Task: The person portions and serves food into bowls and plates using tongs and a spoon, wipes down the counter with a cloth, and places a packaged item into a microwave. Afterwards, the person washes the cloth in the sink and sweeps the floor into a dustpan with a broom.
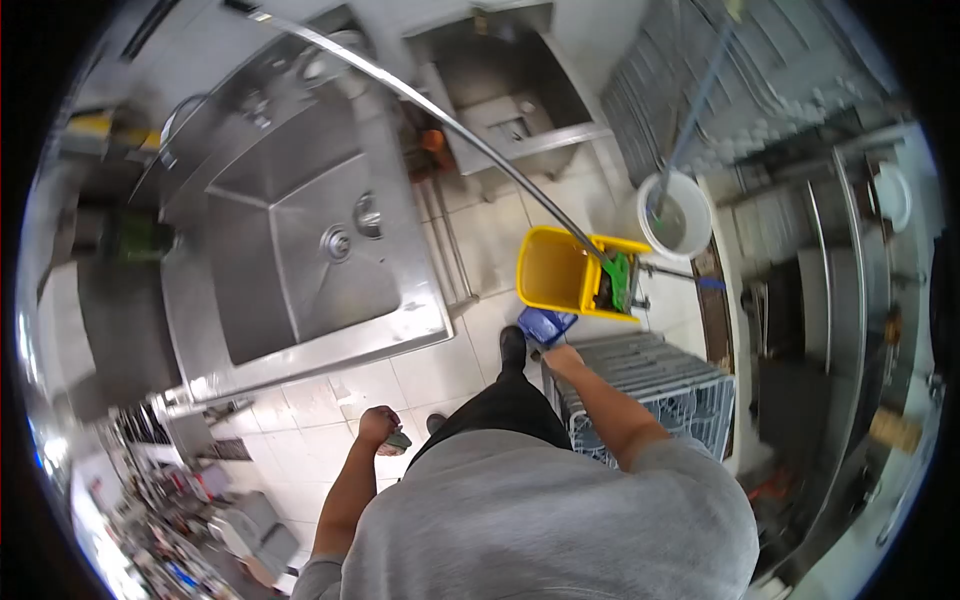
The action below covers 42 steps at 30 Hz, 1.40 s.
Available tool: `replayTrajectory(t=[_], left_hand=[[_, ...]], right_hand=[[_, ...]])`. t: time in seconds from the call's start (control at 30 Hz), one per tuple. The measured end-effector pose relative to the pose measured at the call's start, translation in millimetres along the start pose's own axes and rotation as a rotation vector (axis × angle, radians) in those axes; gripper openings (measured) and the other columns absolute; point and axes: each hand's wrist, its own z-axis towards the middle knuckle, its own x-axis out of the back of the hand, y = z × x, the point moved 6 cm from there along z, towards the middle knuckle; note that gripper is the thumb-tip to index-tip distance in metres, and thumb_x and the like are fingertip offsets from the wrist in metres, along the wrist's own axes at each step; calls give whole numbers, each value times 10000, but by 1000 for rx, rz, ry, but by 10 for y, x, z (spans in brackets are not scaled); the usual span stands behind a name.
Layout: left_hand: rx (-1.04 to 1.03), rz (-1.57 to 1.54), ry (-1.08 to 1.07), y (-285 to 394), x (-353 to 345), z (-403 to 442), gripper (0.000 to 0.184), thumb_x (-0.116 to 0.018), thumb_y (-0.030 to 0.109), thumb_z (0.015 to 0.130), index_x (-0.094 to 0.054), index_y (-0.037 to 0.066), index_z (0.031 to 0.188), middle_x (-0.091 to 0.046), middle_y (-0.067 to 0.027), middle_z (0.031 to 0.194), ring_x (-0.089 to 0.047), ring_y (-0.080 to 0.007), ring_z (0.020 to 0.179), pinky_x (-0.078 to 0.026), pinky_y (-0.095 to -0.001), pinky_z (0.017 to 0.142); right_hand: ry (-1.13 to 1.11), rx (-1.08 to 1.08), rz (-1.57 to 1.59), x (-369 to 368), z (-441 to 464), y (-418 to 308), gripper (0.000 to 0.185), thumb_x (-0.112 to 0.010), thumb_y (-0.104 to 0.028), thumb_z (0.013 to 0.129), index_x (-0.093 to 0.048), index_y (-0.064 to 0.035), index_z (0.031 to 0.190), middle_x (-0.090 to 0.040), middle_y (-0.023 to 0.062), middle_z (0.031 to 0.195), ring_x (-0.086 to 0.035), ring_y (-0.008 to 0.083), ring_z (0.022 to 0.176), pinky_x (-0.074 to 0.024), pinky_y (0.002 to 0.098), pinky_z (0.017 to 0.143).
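My left hand (378,426) is closed around a greenish-grey scouring pad (396,442), held low at my left side above the floor. On the other side, my right hand (563,362) reaches down and forward with its fingers curled at the near edge of a blue plastic object (546,325). The kind of that object does not show clearly. It lies just in front of a yellow mop bucket (552,270), beside my boot (512,347). A green mop clamp (617,278) on a long metal handle (455,125) rests at the bucket.
A steel sink (325,270) stands at front left, with a smaller steel basin (520,110) beyond. A white bucket (678,215) with a pole in it stands behind the yellow one. Grey dish racks (650,385) are stacked at my right, near steel shelving (840,300).
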Motion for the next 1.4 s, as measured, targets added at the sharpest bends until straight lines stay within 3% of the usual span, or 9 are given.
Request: replayTrajectory(t=[0.1,0.23,0.3,0.77,0.9,1.03,1.17,1.2,1.4], left_hand=[[418,-393,9,-398,-222,-399,105,-595,78,660,-682,111,707,-662,-51,678,-633,-162,639,-508,-317,618],[161,47,92,-1079,-748,-873,139,-598,184,660,-697,128,741,-675,-103,766,-654,-255,729,-517,-360,673],[500,-290,121,-1265,-795,-1423,134,-588,167,652,-696,140,726,-672,-98,745,-648,-265,712,-516,-361,671],[972,-1115,823,-2849,-1966,-4735,92,-621,151,683,-677,81,706,-647,-112,666,-629,-228,607,-505,-339,600],[655,-1888,1201,-3378,-2096,-4448,244,-656,220,739,-642,9,859,-624,-123,707,-625,-221,606,-513,-365,561],[601,-2293,804,-3721,-1821,-4594,646,-620,530,785,-510,11,1152,-616,-154,838,-634,-260,681,-528,-439,573],[373,-2645,631,-4210,-1645,-5023,693,-503,686,775,-534,82,1115,-640,-150,864,-654,-263,717,-547,-433,610],[86,-2598,737,-4483,-1697,-5066,657,-488,683,786,-568,85,1046,-653,-138,847,-659,-257,699,-553,-426,621],[294,-2913,1290,-5084,-2469,-6126,307,-602,324,796,-596,39,909,-629,-133,778,-633,-264,686,-544,-422,667]], right_hand=[[6,-797,1284,209,-235,153,207,-549,-295,781,-561,-88,775,-512,127,591,-440,230,424,-392,424,434],[-86,-928,1200,515,-89,-522,226,-556,-291,790,-418,-112,787,-324,30,486,-281,129,375,-255,320,371],[-281,-825,1333,346,13,-1014,248,-555,-289,782,-385,-115,731,-327,29,472,-261,133,348,-259,326,355],[-570,-349,212,-1506,266,-5457,183,-568,-267,772,-478,-116,722,-378,19,471,-304,121,336,-265,296,340],[-734,-73,25,-2059,-194,-7052,237,-584,-267,797,-450,-112,677,-338,-17,467,-258,95,356,-243,278,343],[-923,145,-114,-2869,-693,-8446,204,-586,-212,808,-506,-97,660,-371,-14,504,-308,85,383,-246,258,346],[-1109,449,-292,-3603,-1237,-9651,413,-647,-220,753,-601,-21,1112,-535,30,642,-464,114,471,-329,259,360],[-1192,536,-381,-3796,-1422,-9904,566,-667,-241,750,-511,-11,1244,-551,37,676,-496,121,518,-368,261,390],[-1587,867,-1066,-4707,-2205,-11014,680,-655,-375,783,-435,-20,1320,-605,77,715,-540,135,571,-459,270,524]])
